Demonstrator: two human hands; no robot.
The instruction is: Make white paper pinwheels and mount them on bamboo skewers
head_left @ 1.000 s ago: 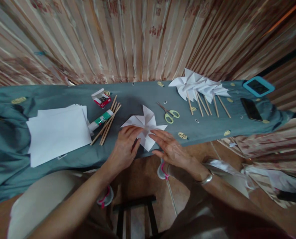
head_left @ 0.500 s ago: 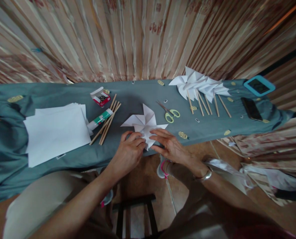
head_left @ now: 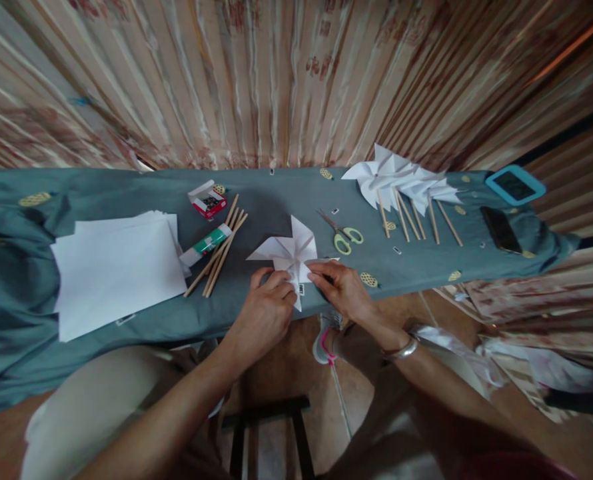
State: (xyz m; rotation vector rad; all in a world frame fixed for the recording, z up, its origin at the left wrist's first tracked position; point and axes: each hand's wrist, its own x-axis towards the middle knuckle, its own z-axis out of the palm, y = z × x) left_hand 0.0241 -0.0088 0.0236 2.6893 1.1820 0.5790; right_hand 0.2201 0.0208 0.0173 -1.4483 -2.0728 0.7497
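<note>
At the centre of the frame we find a white paper pinwheel (head_left: 292, 250) lying on the grey-green cloth (head_left: 286, 193), its lower blade near the cloth's front edge. We note the left hand (head_left: 266, 307) at the pinwheel's lower left, fingers bent and drawn together against the paper; whether they pinch it, we cannot tell. The right hand (head_left: 345, 290), a silver bracelet (head_left: 402, 349) at its wrist, has thumb and forefinger closed on the paper at the pinwheel's lower right. Just beside the pinwheel, to its upper right, we record scissors (head_left: 340, 229) with pale green handles, blades slightly parted. Left of centre lie wooden sticks (head_left: 223, 257), overlapped by a white and green tube (head_left: 206, 245), with an open red box (head_left: 209, 201) near their upper ends. A stack of white paper (head_left: 119, 273) occupies the left of the frame. At upper right we observe overlapping pinwheels on sticks (head_left: 401, 173), and farther right a dark phone (head_left: 500, 229) below a blue-framed device (head_left: 516, 184). A pleated curtain (head_left: 256, 87) fills the top.
</note>
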